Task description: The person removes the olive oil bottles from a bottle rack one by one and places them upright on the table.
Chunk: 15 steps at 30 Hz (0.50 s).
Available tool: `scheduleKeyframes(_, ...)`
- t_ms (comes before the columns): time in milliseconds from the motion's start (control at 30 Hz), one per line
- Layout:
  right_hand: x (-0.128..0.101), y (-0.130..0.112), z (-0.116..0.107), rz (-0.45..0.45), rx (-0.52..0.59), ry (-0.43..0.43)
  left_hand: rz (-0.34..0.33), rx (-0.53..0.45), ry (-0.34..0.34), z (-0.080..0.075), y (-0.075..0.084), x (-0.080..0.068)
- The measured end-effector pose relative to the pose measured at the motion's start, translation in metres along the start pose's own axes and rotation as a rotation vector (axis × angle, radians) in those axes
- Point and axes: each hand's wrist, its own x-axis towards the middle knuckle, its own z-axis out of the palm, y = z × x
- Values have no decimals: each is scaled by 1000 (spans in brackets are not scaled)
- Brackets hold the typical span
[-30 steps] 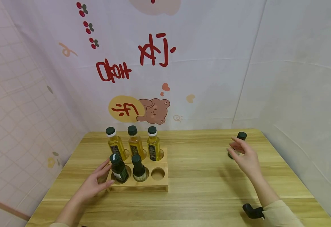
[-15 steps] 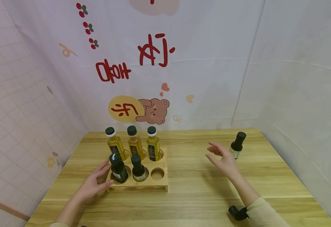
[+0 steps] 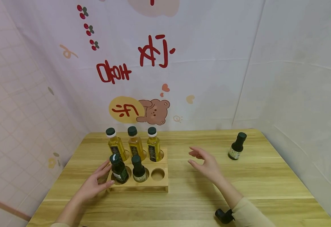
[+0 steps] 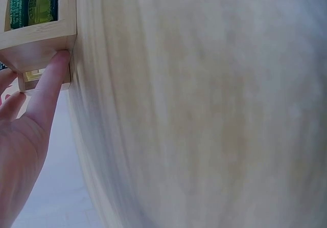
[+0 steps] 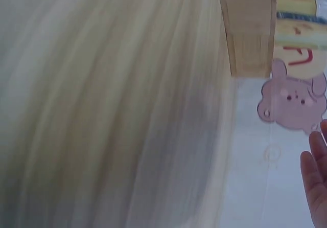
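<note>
A tiered wooden bottle rack [image 3: 162, 182] stands left of centre in the head view. My left hand [image 3: 90, 186] rests against its left end, fingers along the side and thumb at the front corner; in the left wrist view a digit [image 4: 48, 87] touches the wood. The rack's back row holds yellow oil bottles [image 3: 154, 149]. In its front row are a dark green bottle [image 3: 120, 173] and a dark sauce bottle [image 3: 139, 171], beside a vacant round hole [image 3: 158, 174]. My right hand [image 3: 209, 167] is above the table right of the rack, fingers apart, holding nothing.
Another dark sauce bottle [image 3: 236, 148] stands upright at the table's back right. A black device [image 3: 224, 216] is by the right sleeve. The wooden table [image 3: 188, 205] meets a printed white cloth [image 3: 205, 78] behind it.
My right hand has moved left, away from the sauce bottle at the back right, toward the rack. That bottle stays standing there. My left hand remains at the rack's side.
</note>
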Motion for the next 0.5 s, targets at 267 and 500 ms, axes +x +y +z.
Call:
scheduleKeyframes(267,8,-16,32,-42,72,-63,-4,20,4,0,-2,-1)
scheduleKeyframes(500,11,-31,59,-75,129,-91,-11,-21,-5,0,-1,0)
